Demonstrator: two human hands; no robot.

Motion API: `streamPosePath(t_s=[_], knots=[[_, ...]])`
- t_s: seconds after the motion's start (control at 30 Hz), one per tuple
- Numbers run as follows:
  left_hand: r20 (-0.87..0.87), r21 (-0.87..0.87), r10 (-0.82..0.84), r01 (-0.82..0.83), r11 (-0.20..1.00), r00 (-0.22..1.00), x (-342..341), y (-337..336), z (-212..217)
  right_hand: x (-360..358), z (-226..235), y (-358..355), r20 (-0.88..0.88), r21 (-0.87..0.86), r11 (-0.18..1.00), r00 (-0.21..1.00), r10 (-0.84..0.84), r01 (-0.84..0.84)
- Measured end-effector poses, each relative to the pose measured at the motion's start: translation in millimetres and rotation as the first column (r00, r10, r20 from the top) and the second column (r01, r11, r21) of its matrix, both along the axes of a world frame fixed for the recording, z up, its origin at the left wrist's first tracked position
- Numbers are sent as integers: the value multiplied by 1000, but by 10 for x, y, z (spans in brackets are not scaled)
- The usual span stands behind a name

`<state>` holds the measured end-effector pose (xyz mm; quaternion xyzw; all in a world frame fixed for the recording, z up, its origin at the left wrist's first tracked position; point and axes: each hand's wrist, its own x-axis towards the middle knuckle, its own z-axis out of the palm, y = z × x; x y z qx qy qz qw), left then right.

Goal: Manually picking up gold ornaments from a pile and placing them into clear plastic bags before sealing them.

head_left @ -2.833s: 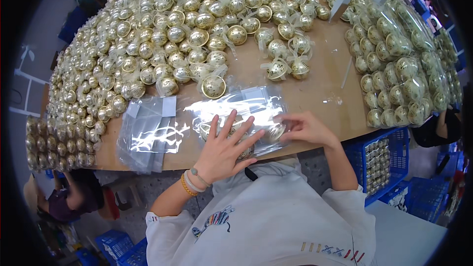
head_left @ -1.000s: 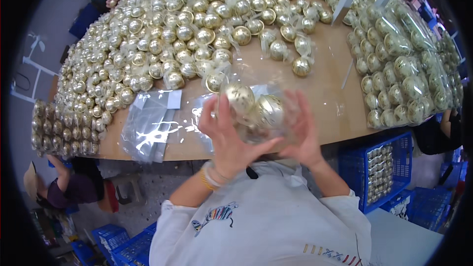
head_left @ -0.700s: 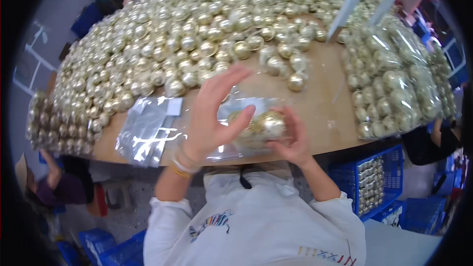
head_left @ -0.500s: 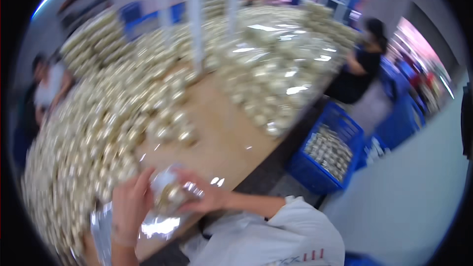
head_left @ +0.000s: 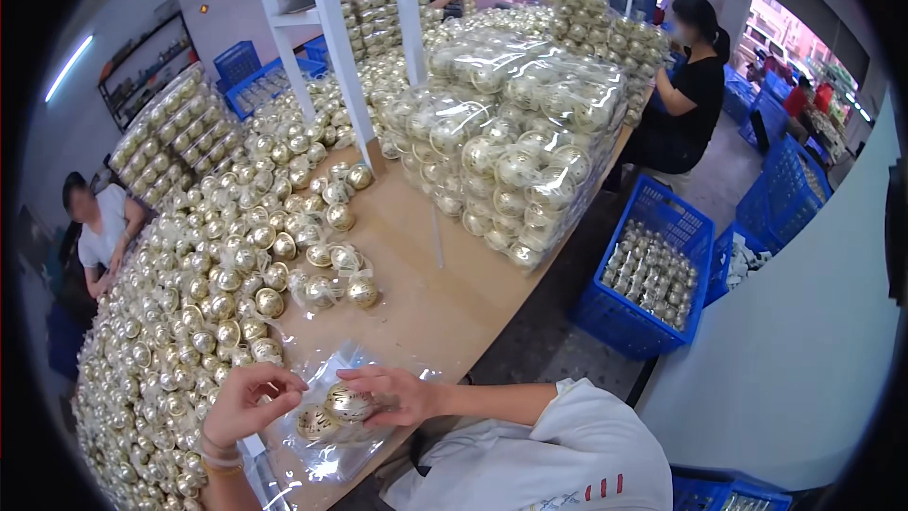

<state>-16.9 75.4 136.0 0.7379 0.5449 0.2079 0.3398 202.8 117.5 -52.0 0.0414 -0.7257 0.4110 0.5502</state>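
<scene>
A second ago both hands were close around the balls; now the left hand (head_left: 246, 405) is a little way off, and only the right hand (head_left: 407, 397) seems to be on them. That looks like one hand is keeping the balls in place while the other is free for the plastic. The head has turned right too. The work is at seven o'clock: a shiny, round gold ball (head_left: 348, 404) with dark curly marks sits under the right hand's bent fingers, and a second gold ball (head_left: 315, 423) sits just beside it. Both are at a clear, crinkly plastic bag (head_left: 342, 464), but I can't tell if they are inside it. The left hand is bent, thumb close to finger; I can't tell if it pinches any thin plastic. Under it all is a flat, smooth brown tabletop (head_left: 416, 326). From seven to ten o'clock spreads a bumpy heap of loose gold balls (head_left: 213, 308), many with pale, thin, see-through ribbon. At one o'clock stands a big, lumpy stack of gold balls in shiny clear wrap (head_left: 515, 147). At four o'clock is a hard blue plastic crate with holes (head_left: 619, 329).
</scene>
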Motion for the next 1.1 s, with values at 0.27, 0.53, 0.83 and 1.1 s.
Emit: streamPosePath(t_s=[0.27, 0.53, 0.83, 1.1], knots=[[667, -321, 117, 142, 936, 735, -298, 4, -745, -51, -24, -12, 28, -93, 994, 998, 58, -55], [559, 479, 353, -640, 601, 750, 120, -18, -1722, -2, -274, 75, 67, -39, 979, 978, -196, 199], [670, 701, 11, -637, 320, 743, 473, -607, -1793, -129, -209, 98, -15, 99, 992, 997, -74, 75], [553, 764, 172, -579, 285, 815, 248, -941, -1843, -80, 293, 152, 116, 220, 976, 993, -27, 1]])
